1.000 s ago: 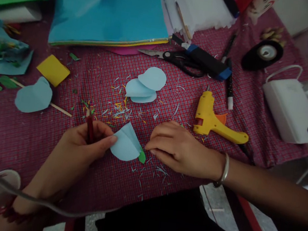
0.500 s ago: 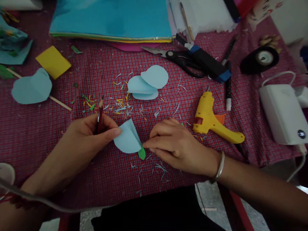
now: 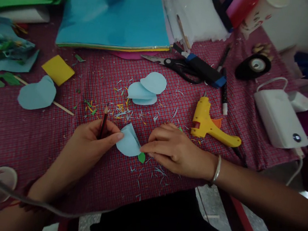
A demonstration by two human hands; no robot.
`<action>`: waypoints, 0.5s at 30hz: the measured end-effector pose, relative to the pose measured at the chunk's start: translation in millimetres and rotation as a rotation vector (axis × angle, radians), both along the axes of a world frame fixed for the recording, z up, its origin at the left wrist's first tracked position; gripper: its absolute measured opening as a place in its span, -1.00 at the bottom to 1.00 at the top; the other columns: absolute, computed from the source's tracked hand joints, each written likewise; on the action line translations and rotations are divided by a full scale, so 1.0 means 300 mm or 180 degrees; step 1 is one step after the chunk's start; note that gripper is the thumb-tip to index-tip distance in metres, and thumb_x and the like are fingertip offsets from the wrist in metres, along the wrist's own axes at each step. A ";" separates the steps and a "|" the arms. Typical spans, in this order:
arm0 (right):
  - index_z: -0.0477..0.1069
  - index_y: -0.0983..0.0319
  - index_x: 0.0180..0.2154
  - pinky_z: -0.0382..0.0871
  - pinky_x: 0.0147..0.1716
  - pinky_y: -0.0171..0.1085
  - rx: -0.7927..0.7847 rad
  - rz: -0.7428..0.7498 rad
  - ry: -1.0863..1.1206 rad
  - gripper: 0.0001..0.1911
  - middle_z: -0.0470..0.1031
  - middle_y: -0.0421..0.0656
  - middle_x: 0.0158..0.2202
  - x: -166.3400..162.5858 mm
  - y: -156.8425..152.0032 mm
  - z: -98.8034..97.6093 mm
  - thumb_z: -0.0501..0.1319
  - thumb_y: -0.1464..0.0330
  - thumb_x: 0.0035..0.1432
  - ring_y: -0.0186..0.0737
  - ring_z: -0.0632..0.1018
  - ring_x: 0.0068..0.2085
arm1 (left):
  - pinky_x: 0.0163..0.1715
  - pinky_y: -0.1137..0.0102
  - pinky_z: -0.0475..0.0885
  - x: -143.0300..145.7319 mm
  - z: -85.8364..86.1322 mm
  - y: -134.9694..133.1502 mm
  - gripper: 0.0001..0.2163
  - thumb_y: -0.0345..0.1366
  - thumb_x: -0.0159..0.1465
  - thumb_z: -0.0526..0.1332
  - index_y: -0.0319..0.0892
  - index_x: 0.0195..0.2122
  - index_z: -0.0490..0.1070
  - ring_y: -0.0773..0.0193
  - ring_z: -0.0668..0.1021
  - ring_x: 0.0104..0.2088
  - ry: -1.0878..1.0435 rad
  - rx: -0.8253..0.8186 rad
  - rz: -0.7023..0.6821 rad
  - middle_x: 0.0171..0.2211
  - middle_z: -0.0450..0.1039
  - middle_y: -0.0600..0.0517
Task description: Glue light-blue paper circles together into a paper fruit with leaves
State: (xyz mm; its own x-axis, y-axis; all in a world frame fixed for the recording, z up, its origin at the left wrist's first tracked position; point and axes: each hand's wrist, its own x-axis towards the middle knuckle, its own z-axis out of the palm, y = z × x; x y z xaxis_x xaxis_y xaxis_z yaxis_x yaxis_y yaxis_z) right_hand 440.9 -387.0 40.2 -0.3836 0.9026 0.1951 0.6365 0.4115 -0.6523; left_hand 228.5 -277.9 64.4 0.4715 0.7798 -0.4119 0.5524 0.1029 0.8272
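A folded light-blue paper piece (image 3: 128, 142) lies between my two hands. My left hand (image 3: 98, 136) is closed, pinching its left edge between thumb and fingers, and a dark red pencil (image 3: 103, 122) stands point up in the same hand. At the paper's lower right corner the fingertips of my right hand (image 3: 171, 147) are pressed together on the edge. A green paper leaf (image 3: 141, 157) lies just under that corner. Beyond the hands rest more rounded light-blue paper pieces (image 3: 147, 88). To the right lies a yellow glue gun (image 3: 202, 117).
Paper scraps (image 3: 121, 109) litter the checked cloth (image 3: 79, 174). Scissors (image 3: 174, 63), a black-and-blue cutter (image 3: 206, 70) and a stack of coloured sheets (image 3: 115, 20) lie farther back. A blue paper shape on a stick (image 3: 37, 93) is at left; a white box with a cord (image 3: 281, 118) stands right.
The view has shifted slightly, so the table things appear a little lower. My right fingertips have come a little nearer along the blue paper's edge; my left hand keeps its pinch and the pencil.
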 end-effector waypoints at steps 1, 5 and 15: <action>0.51 0.18 -0.09 0.18 -0.18 -0.18 0.0000 0.0040 -0.0035 -0.76 0.48 -0.13 -0.26 0.000 0.001 0.002 0.11 0.40 0.30 -0.21 0.41 -0.22 | -0.50 0.50 0.25 0.000 -0.001 0.000 -0.83 -0.19 0.12 0.34 -0.14 -0.47 0.41 0.42 0.35 -0.52 -0.0023 -0.0013 0.0002 -0.54 0.37 0.18; 0.52 0.15 -0.09 0.16 -0.18 -0.17 -0.0055 0.0095 -0.0176 -0.74 0.47 -0.13 -0.26 -0.002 0.004 0.004 0.10 0.42 0.29 -0.20 0.40 -0.23 | -0.52 0.49 0.24 0.002 -0.002 0.001 -0.82 -0.18 0.11 0.33 -0.15 -0.47 0.41 0.42 0.34 -0.54 -0.0076 -0.0058 0.0019 -0.55 0.36 0.17; 0.52 0.16 -0.10 0.15 -0.17 -0.17 -0.0165 0.0081 -0.0234 -0.76 0.46 -0.15 -0.26 -0.007 0.006 0.003 0.10 0.40 0.30 -0.21 0.38 -0.22 | -0.46 0.48 0.30 0.001 -0.013 0.005 -0.85 -0.19 0.15 0.29 -0.14 -0.45 0.44 0.38 0.42 -0.48 0.0128 0.0281 -0.0204 -0.52 0.42 0.15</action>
